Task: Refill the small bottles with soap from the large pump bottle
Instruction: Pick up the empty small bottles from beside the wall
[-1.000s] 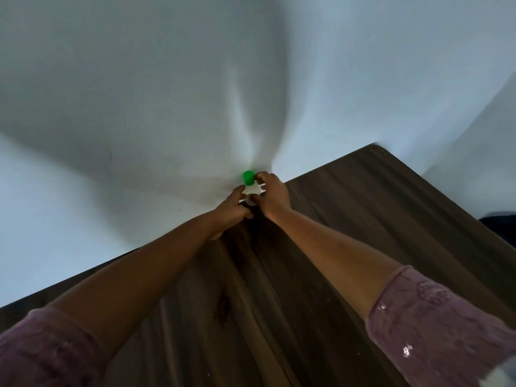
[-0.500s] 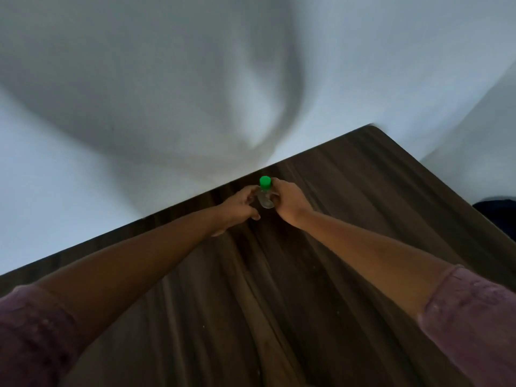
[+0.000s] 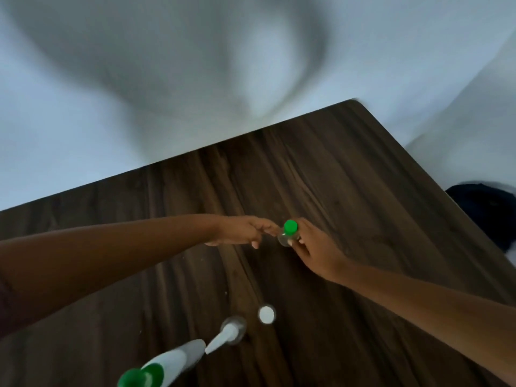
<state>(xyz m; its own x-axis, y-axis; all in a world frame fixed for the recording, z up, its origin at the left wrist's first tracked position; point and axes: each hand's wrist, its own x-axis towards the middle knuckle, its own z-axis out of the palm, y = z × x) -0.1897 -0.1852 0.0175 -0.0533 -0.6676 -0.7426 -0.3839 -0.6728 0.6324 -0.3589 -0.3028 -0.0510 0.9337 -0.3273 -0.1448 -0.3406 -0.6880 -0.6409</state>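
A small clear bottle [image 3: 284, 239] with a green cap [image 3: 290, 227] stands on the dark wooden table [image 3: 349, 174]. My right hand [image 3: 317, 248] holds its body from the right, fingers curled round it. My left hand [image 3: 244, 230] reaches in from the left with straight fingers, their tips at the bottle's side. At the near edge the large white pump bottle [image 3: 174, 358] leans, its nozzle [image 3: 223, 338] over an open small clear bottle [image 3: 237, 326]. A loose white cap [image 3: 266, 314] lies beside it.
Two more green caps [image 3: 139, 377] show at the bottom edge, next to the pump bottle. A white wall runs along the table's far edge. A dark object [image 3: 485, 208] sits beyond the table's right edge.
Both hands have drawn the green-capped bottle from the far edge toward me. My left hand's grip has loosened to straight fingers. The view tilted down, bringing the pump bottle in.
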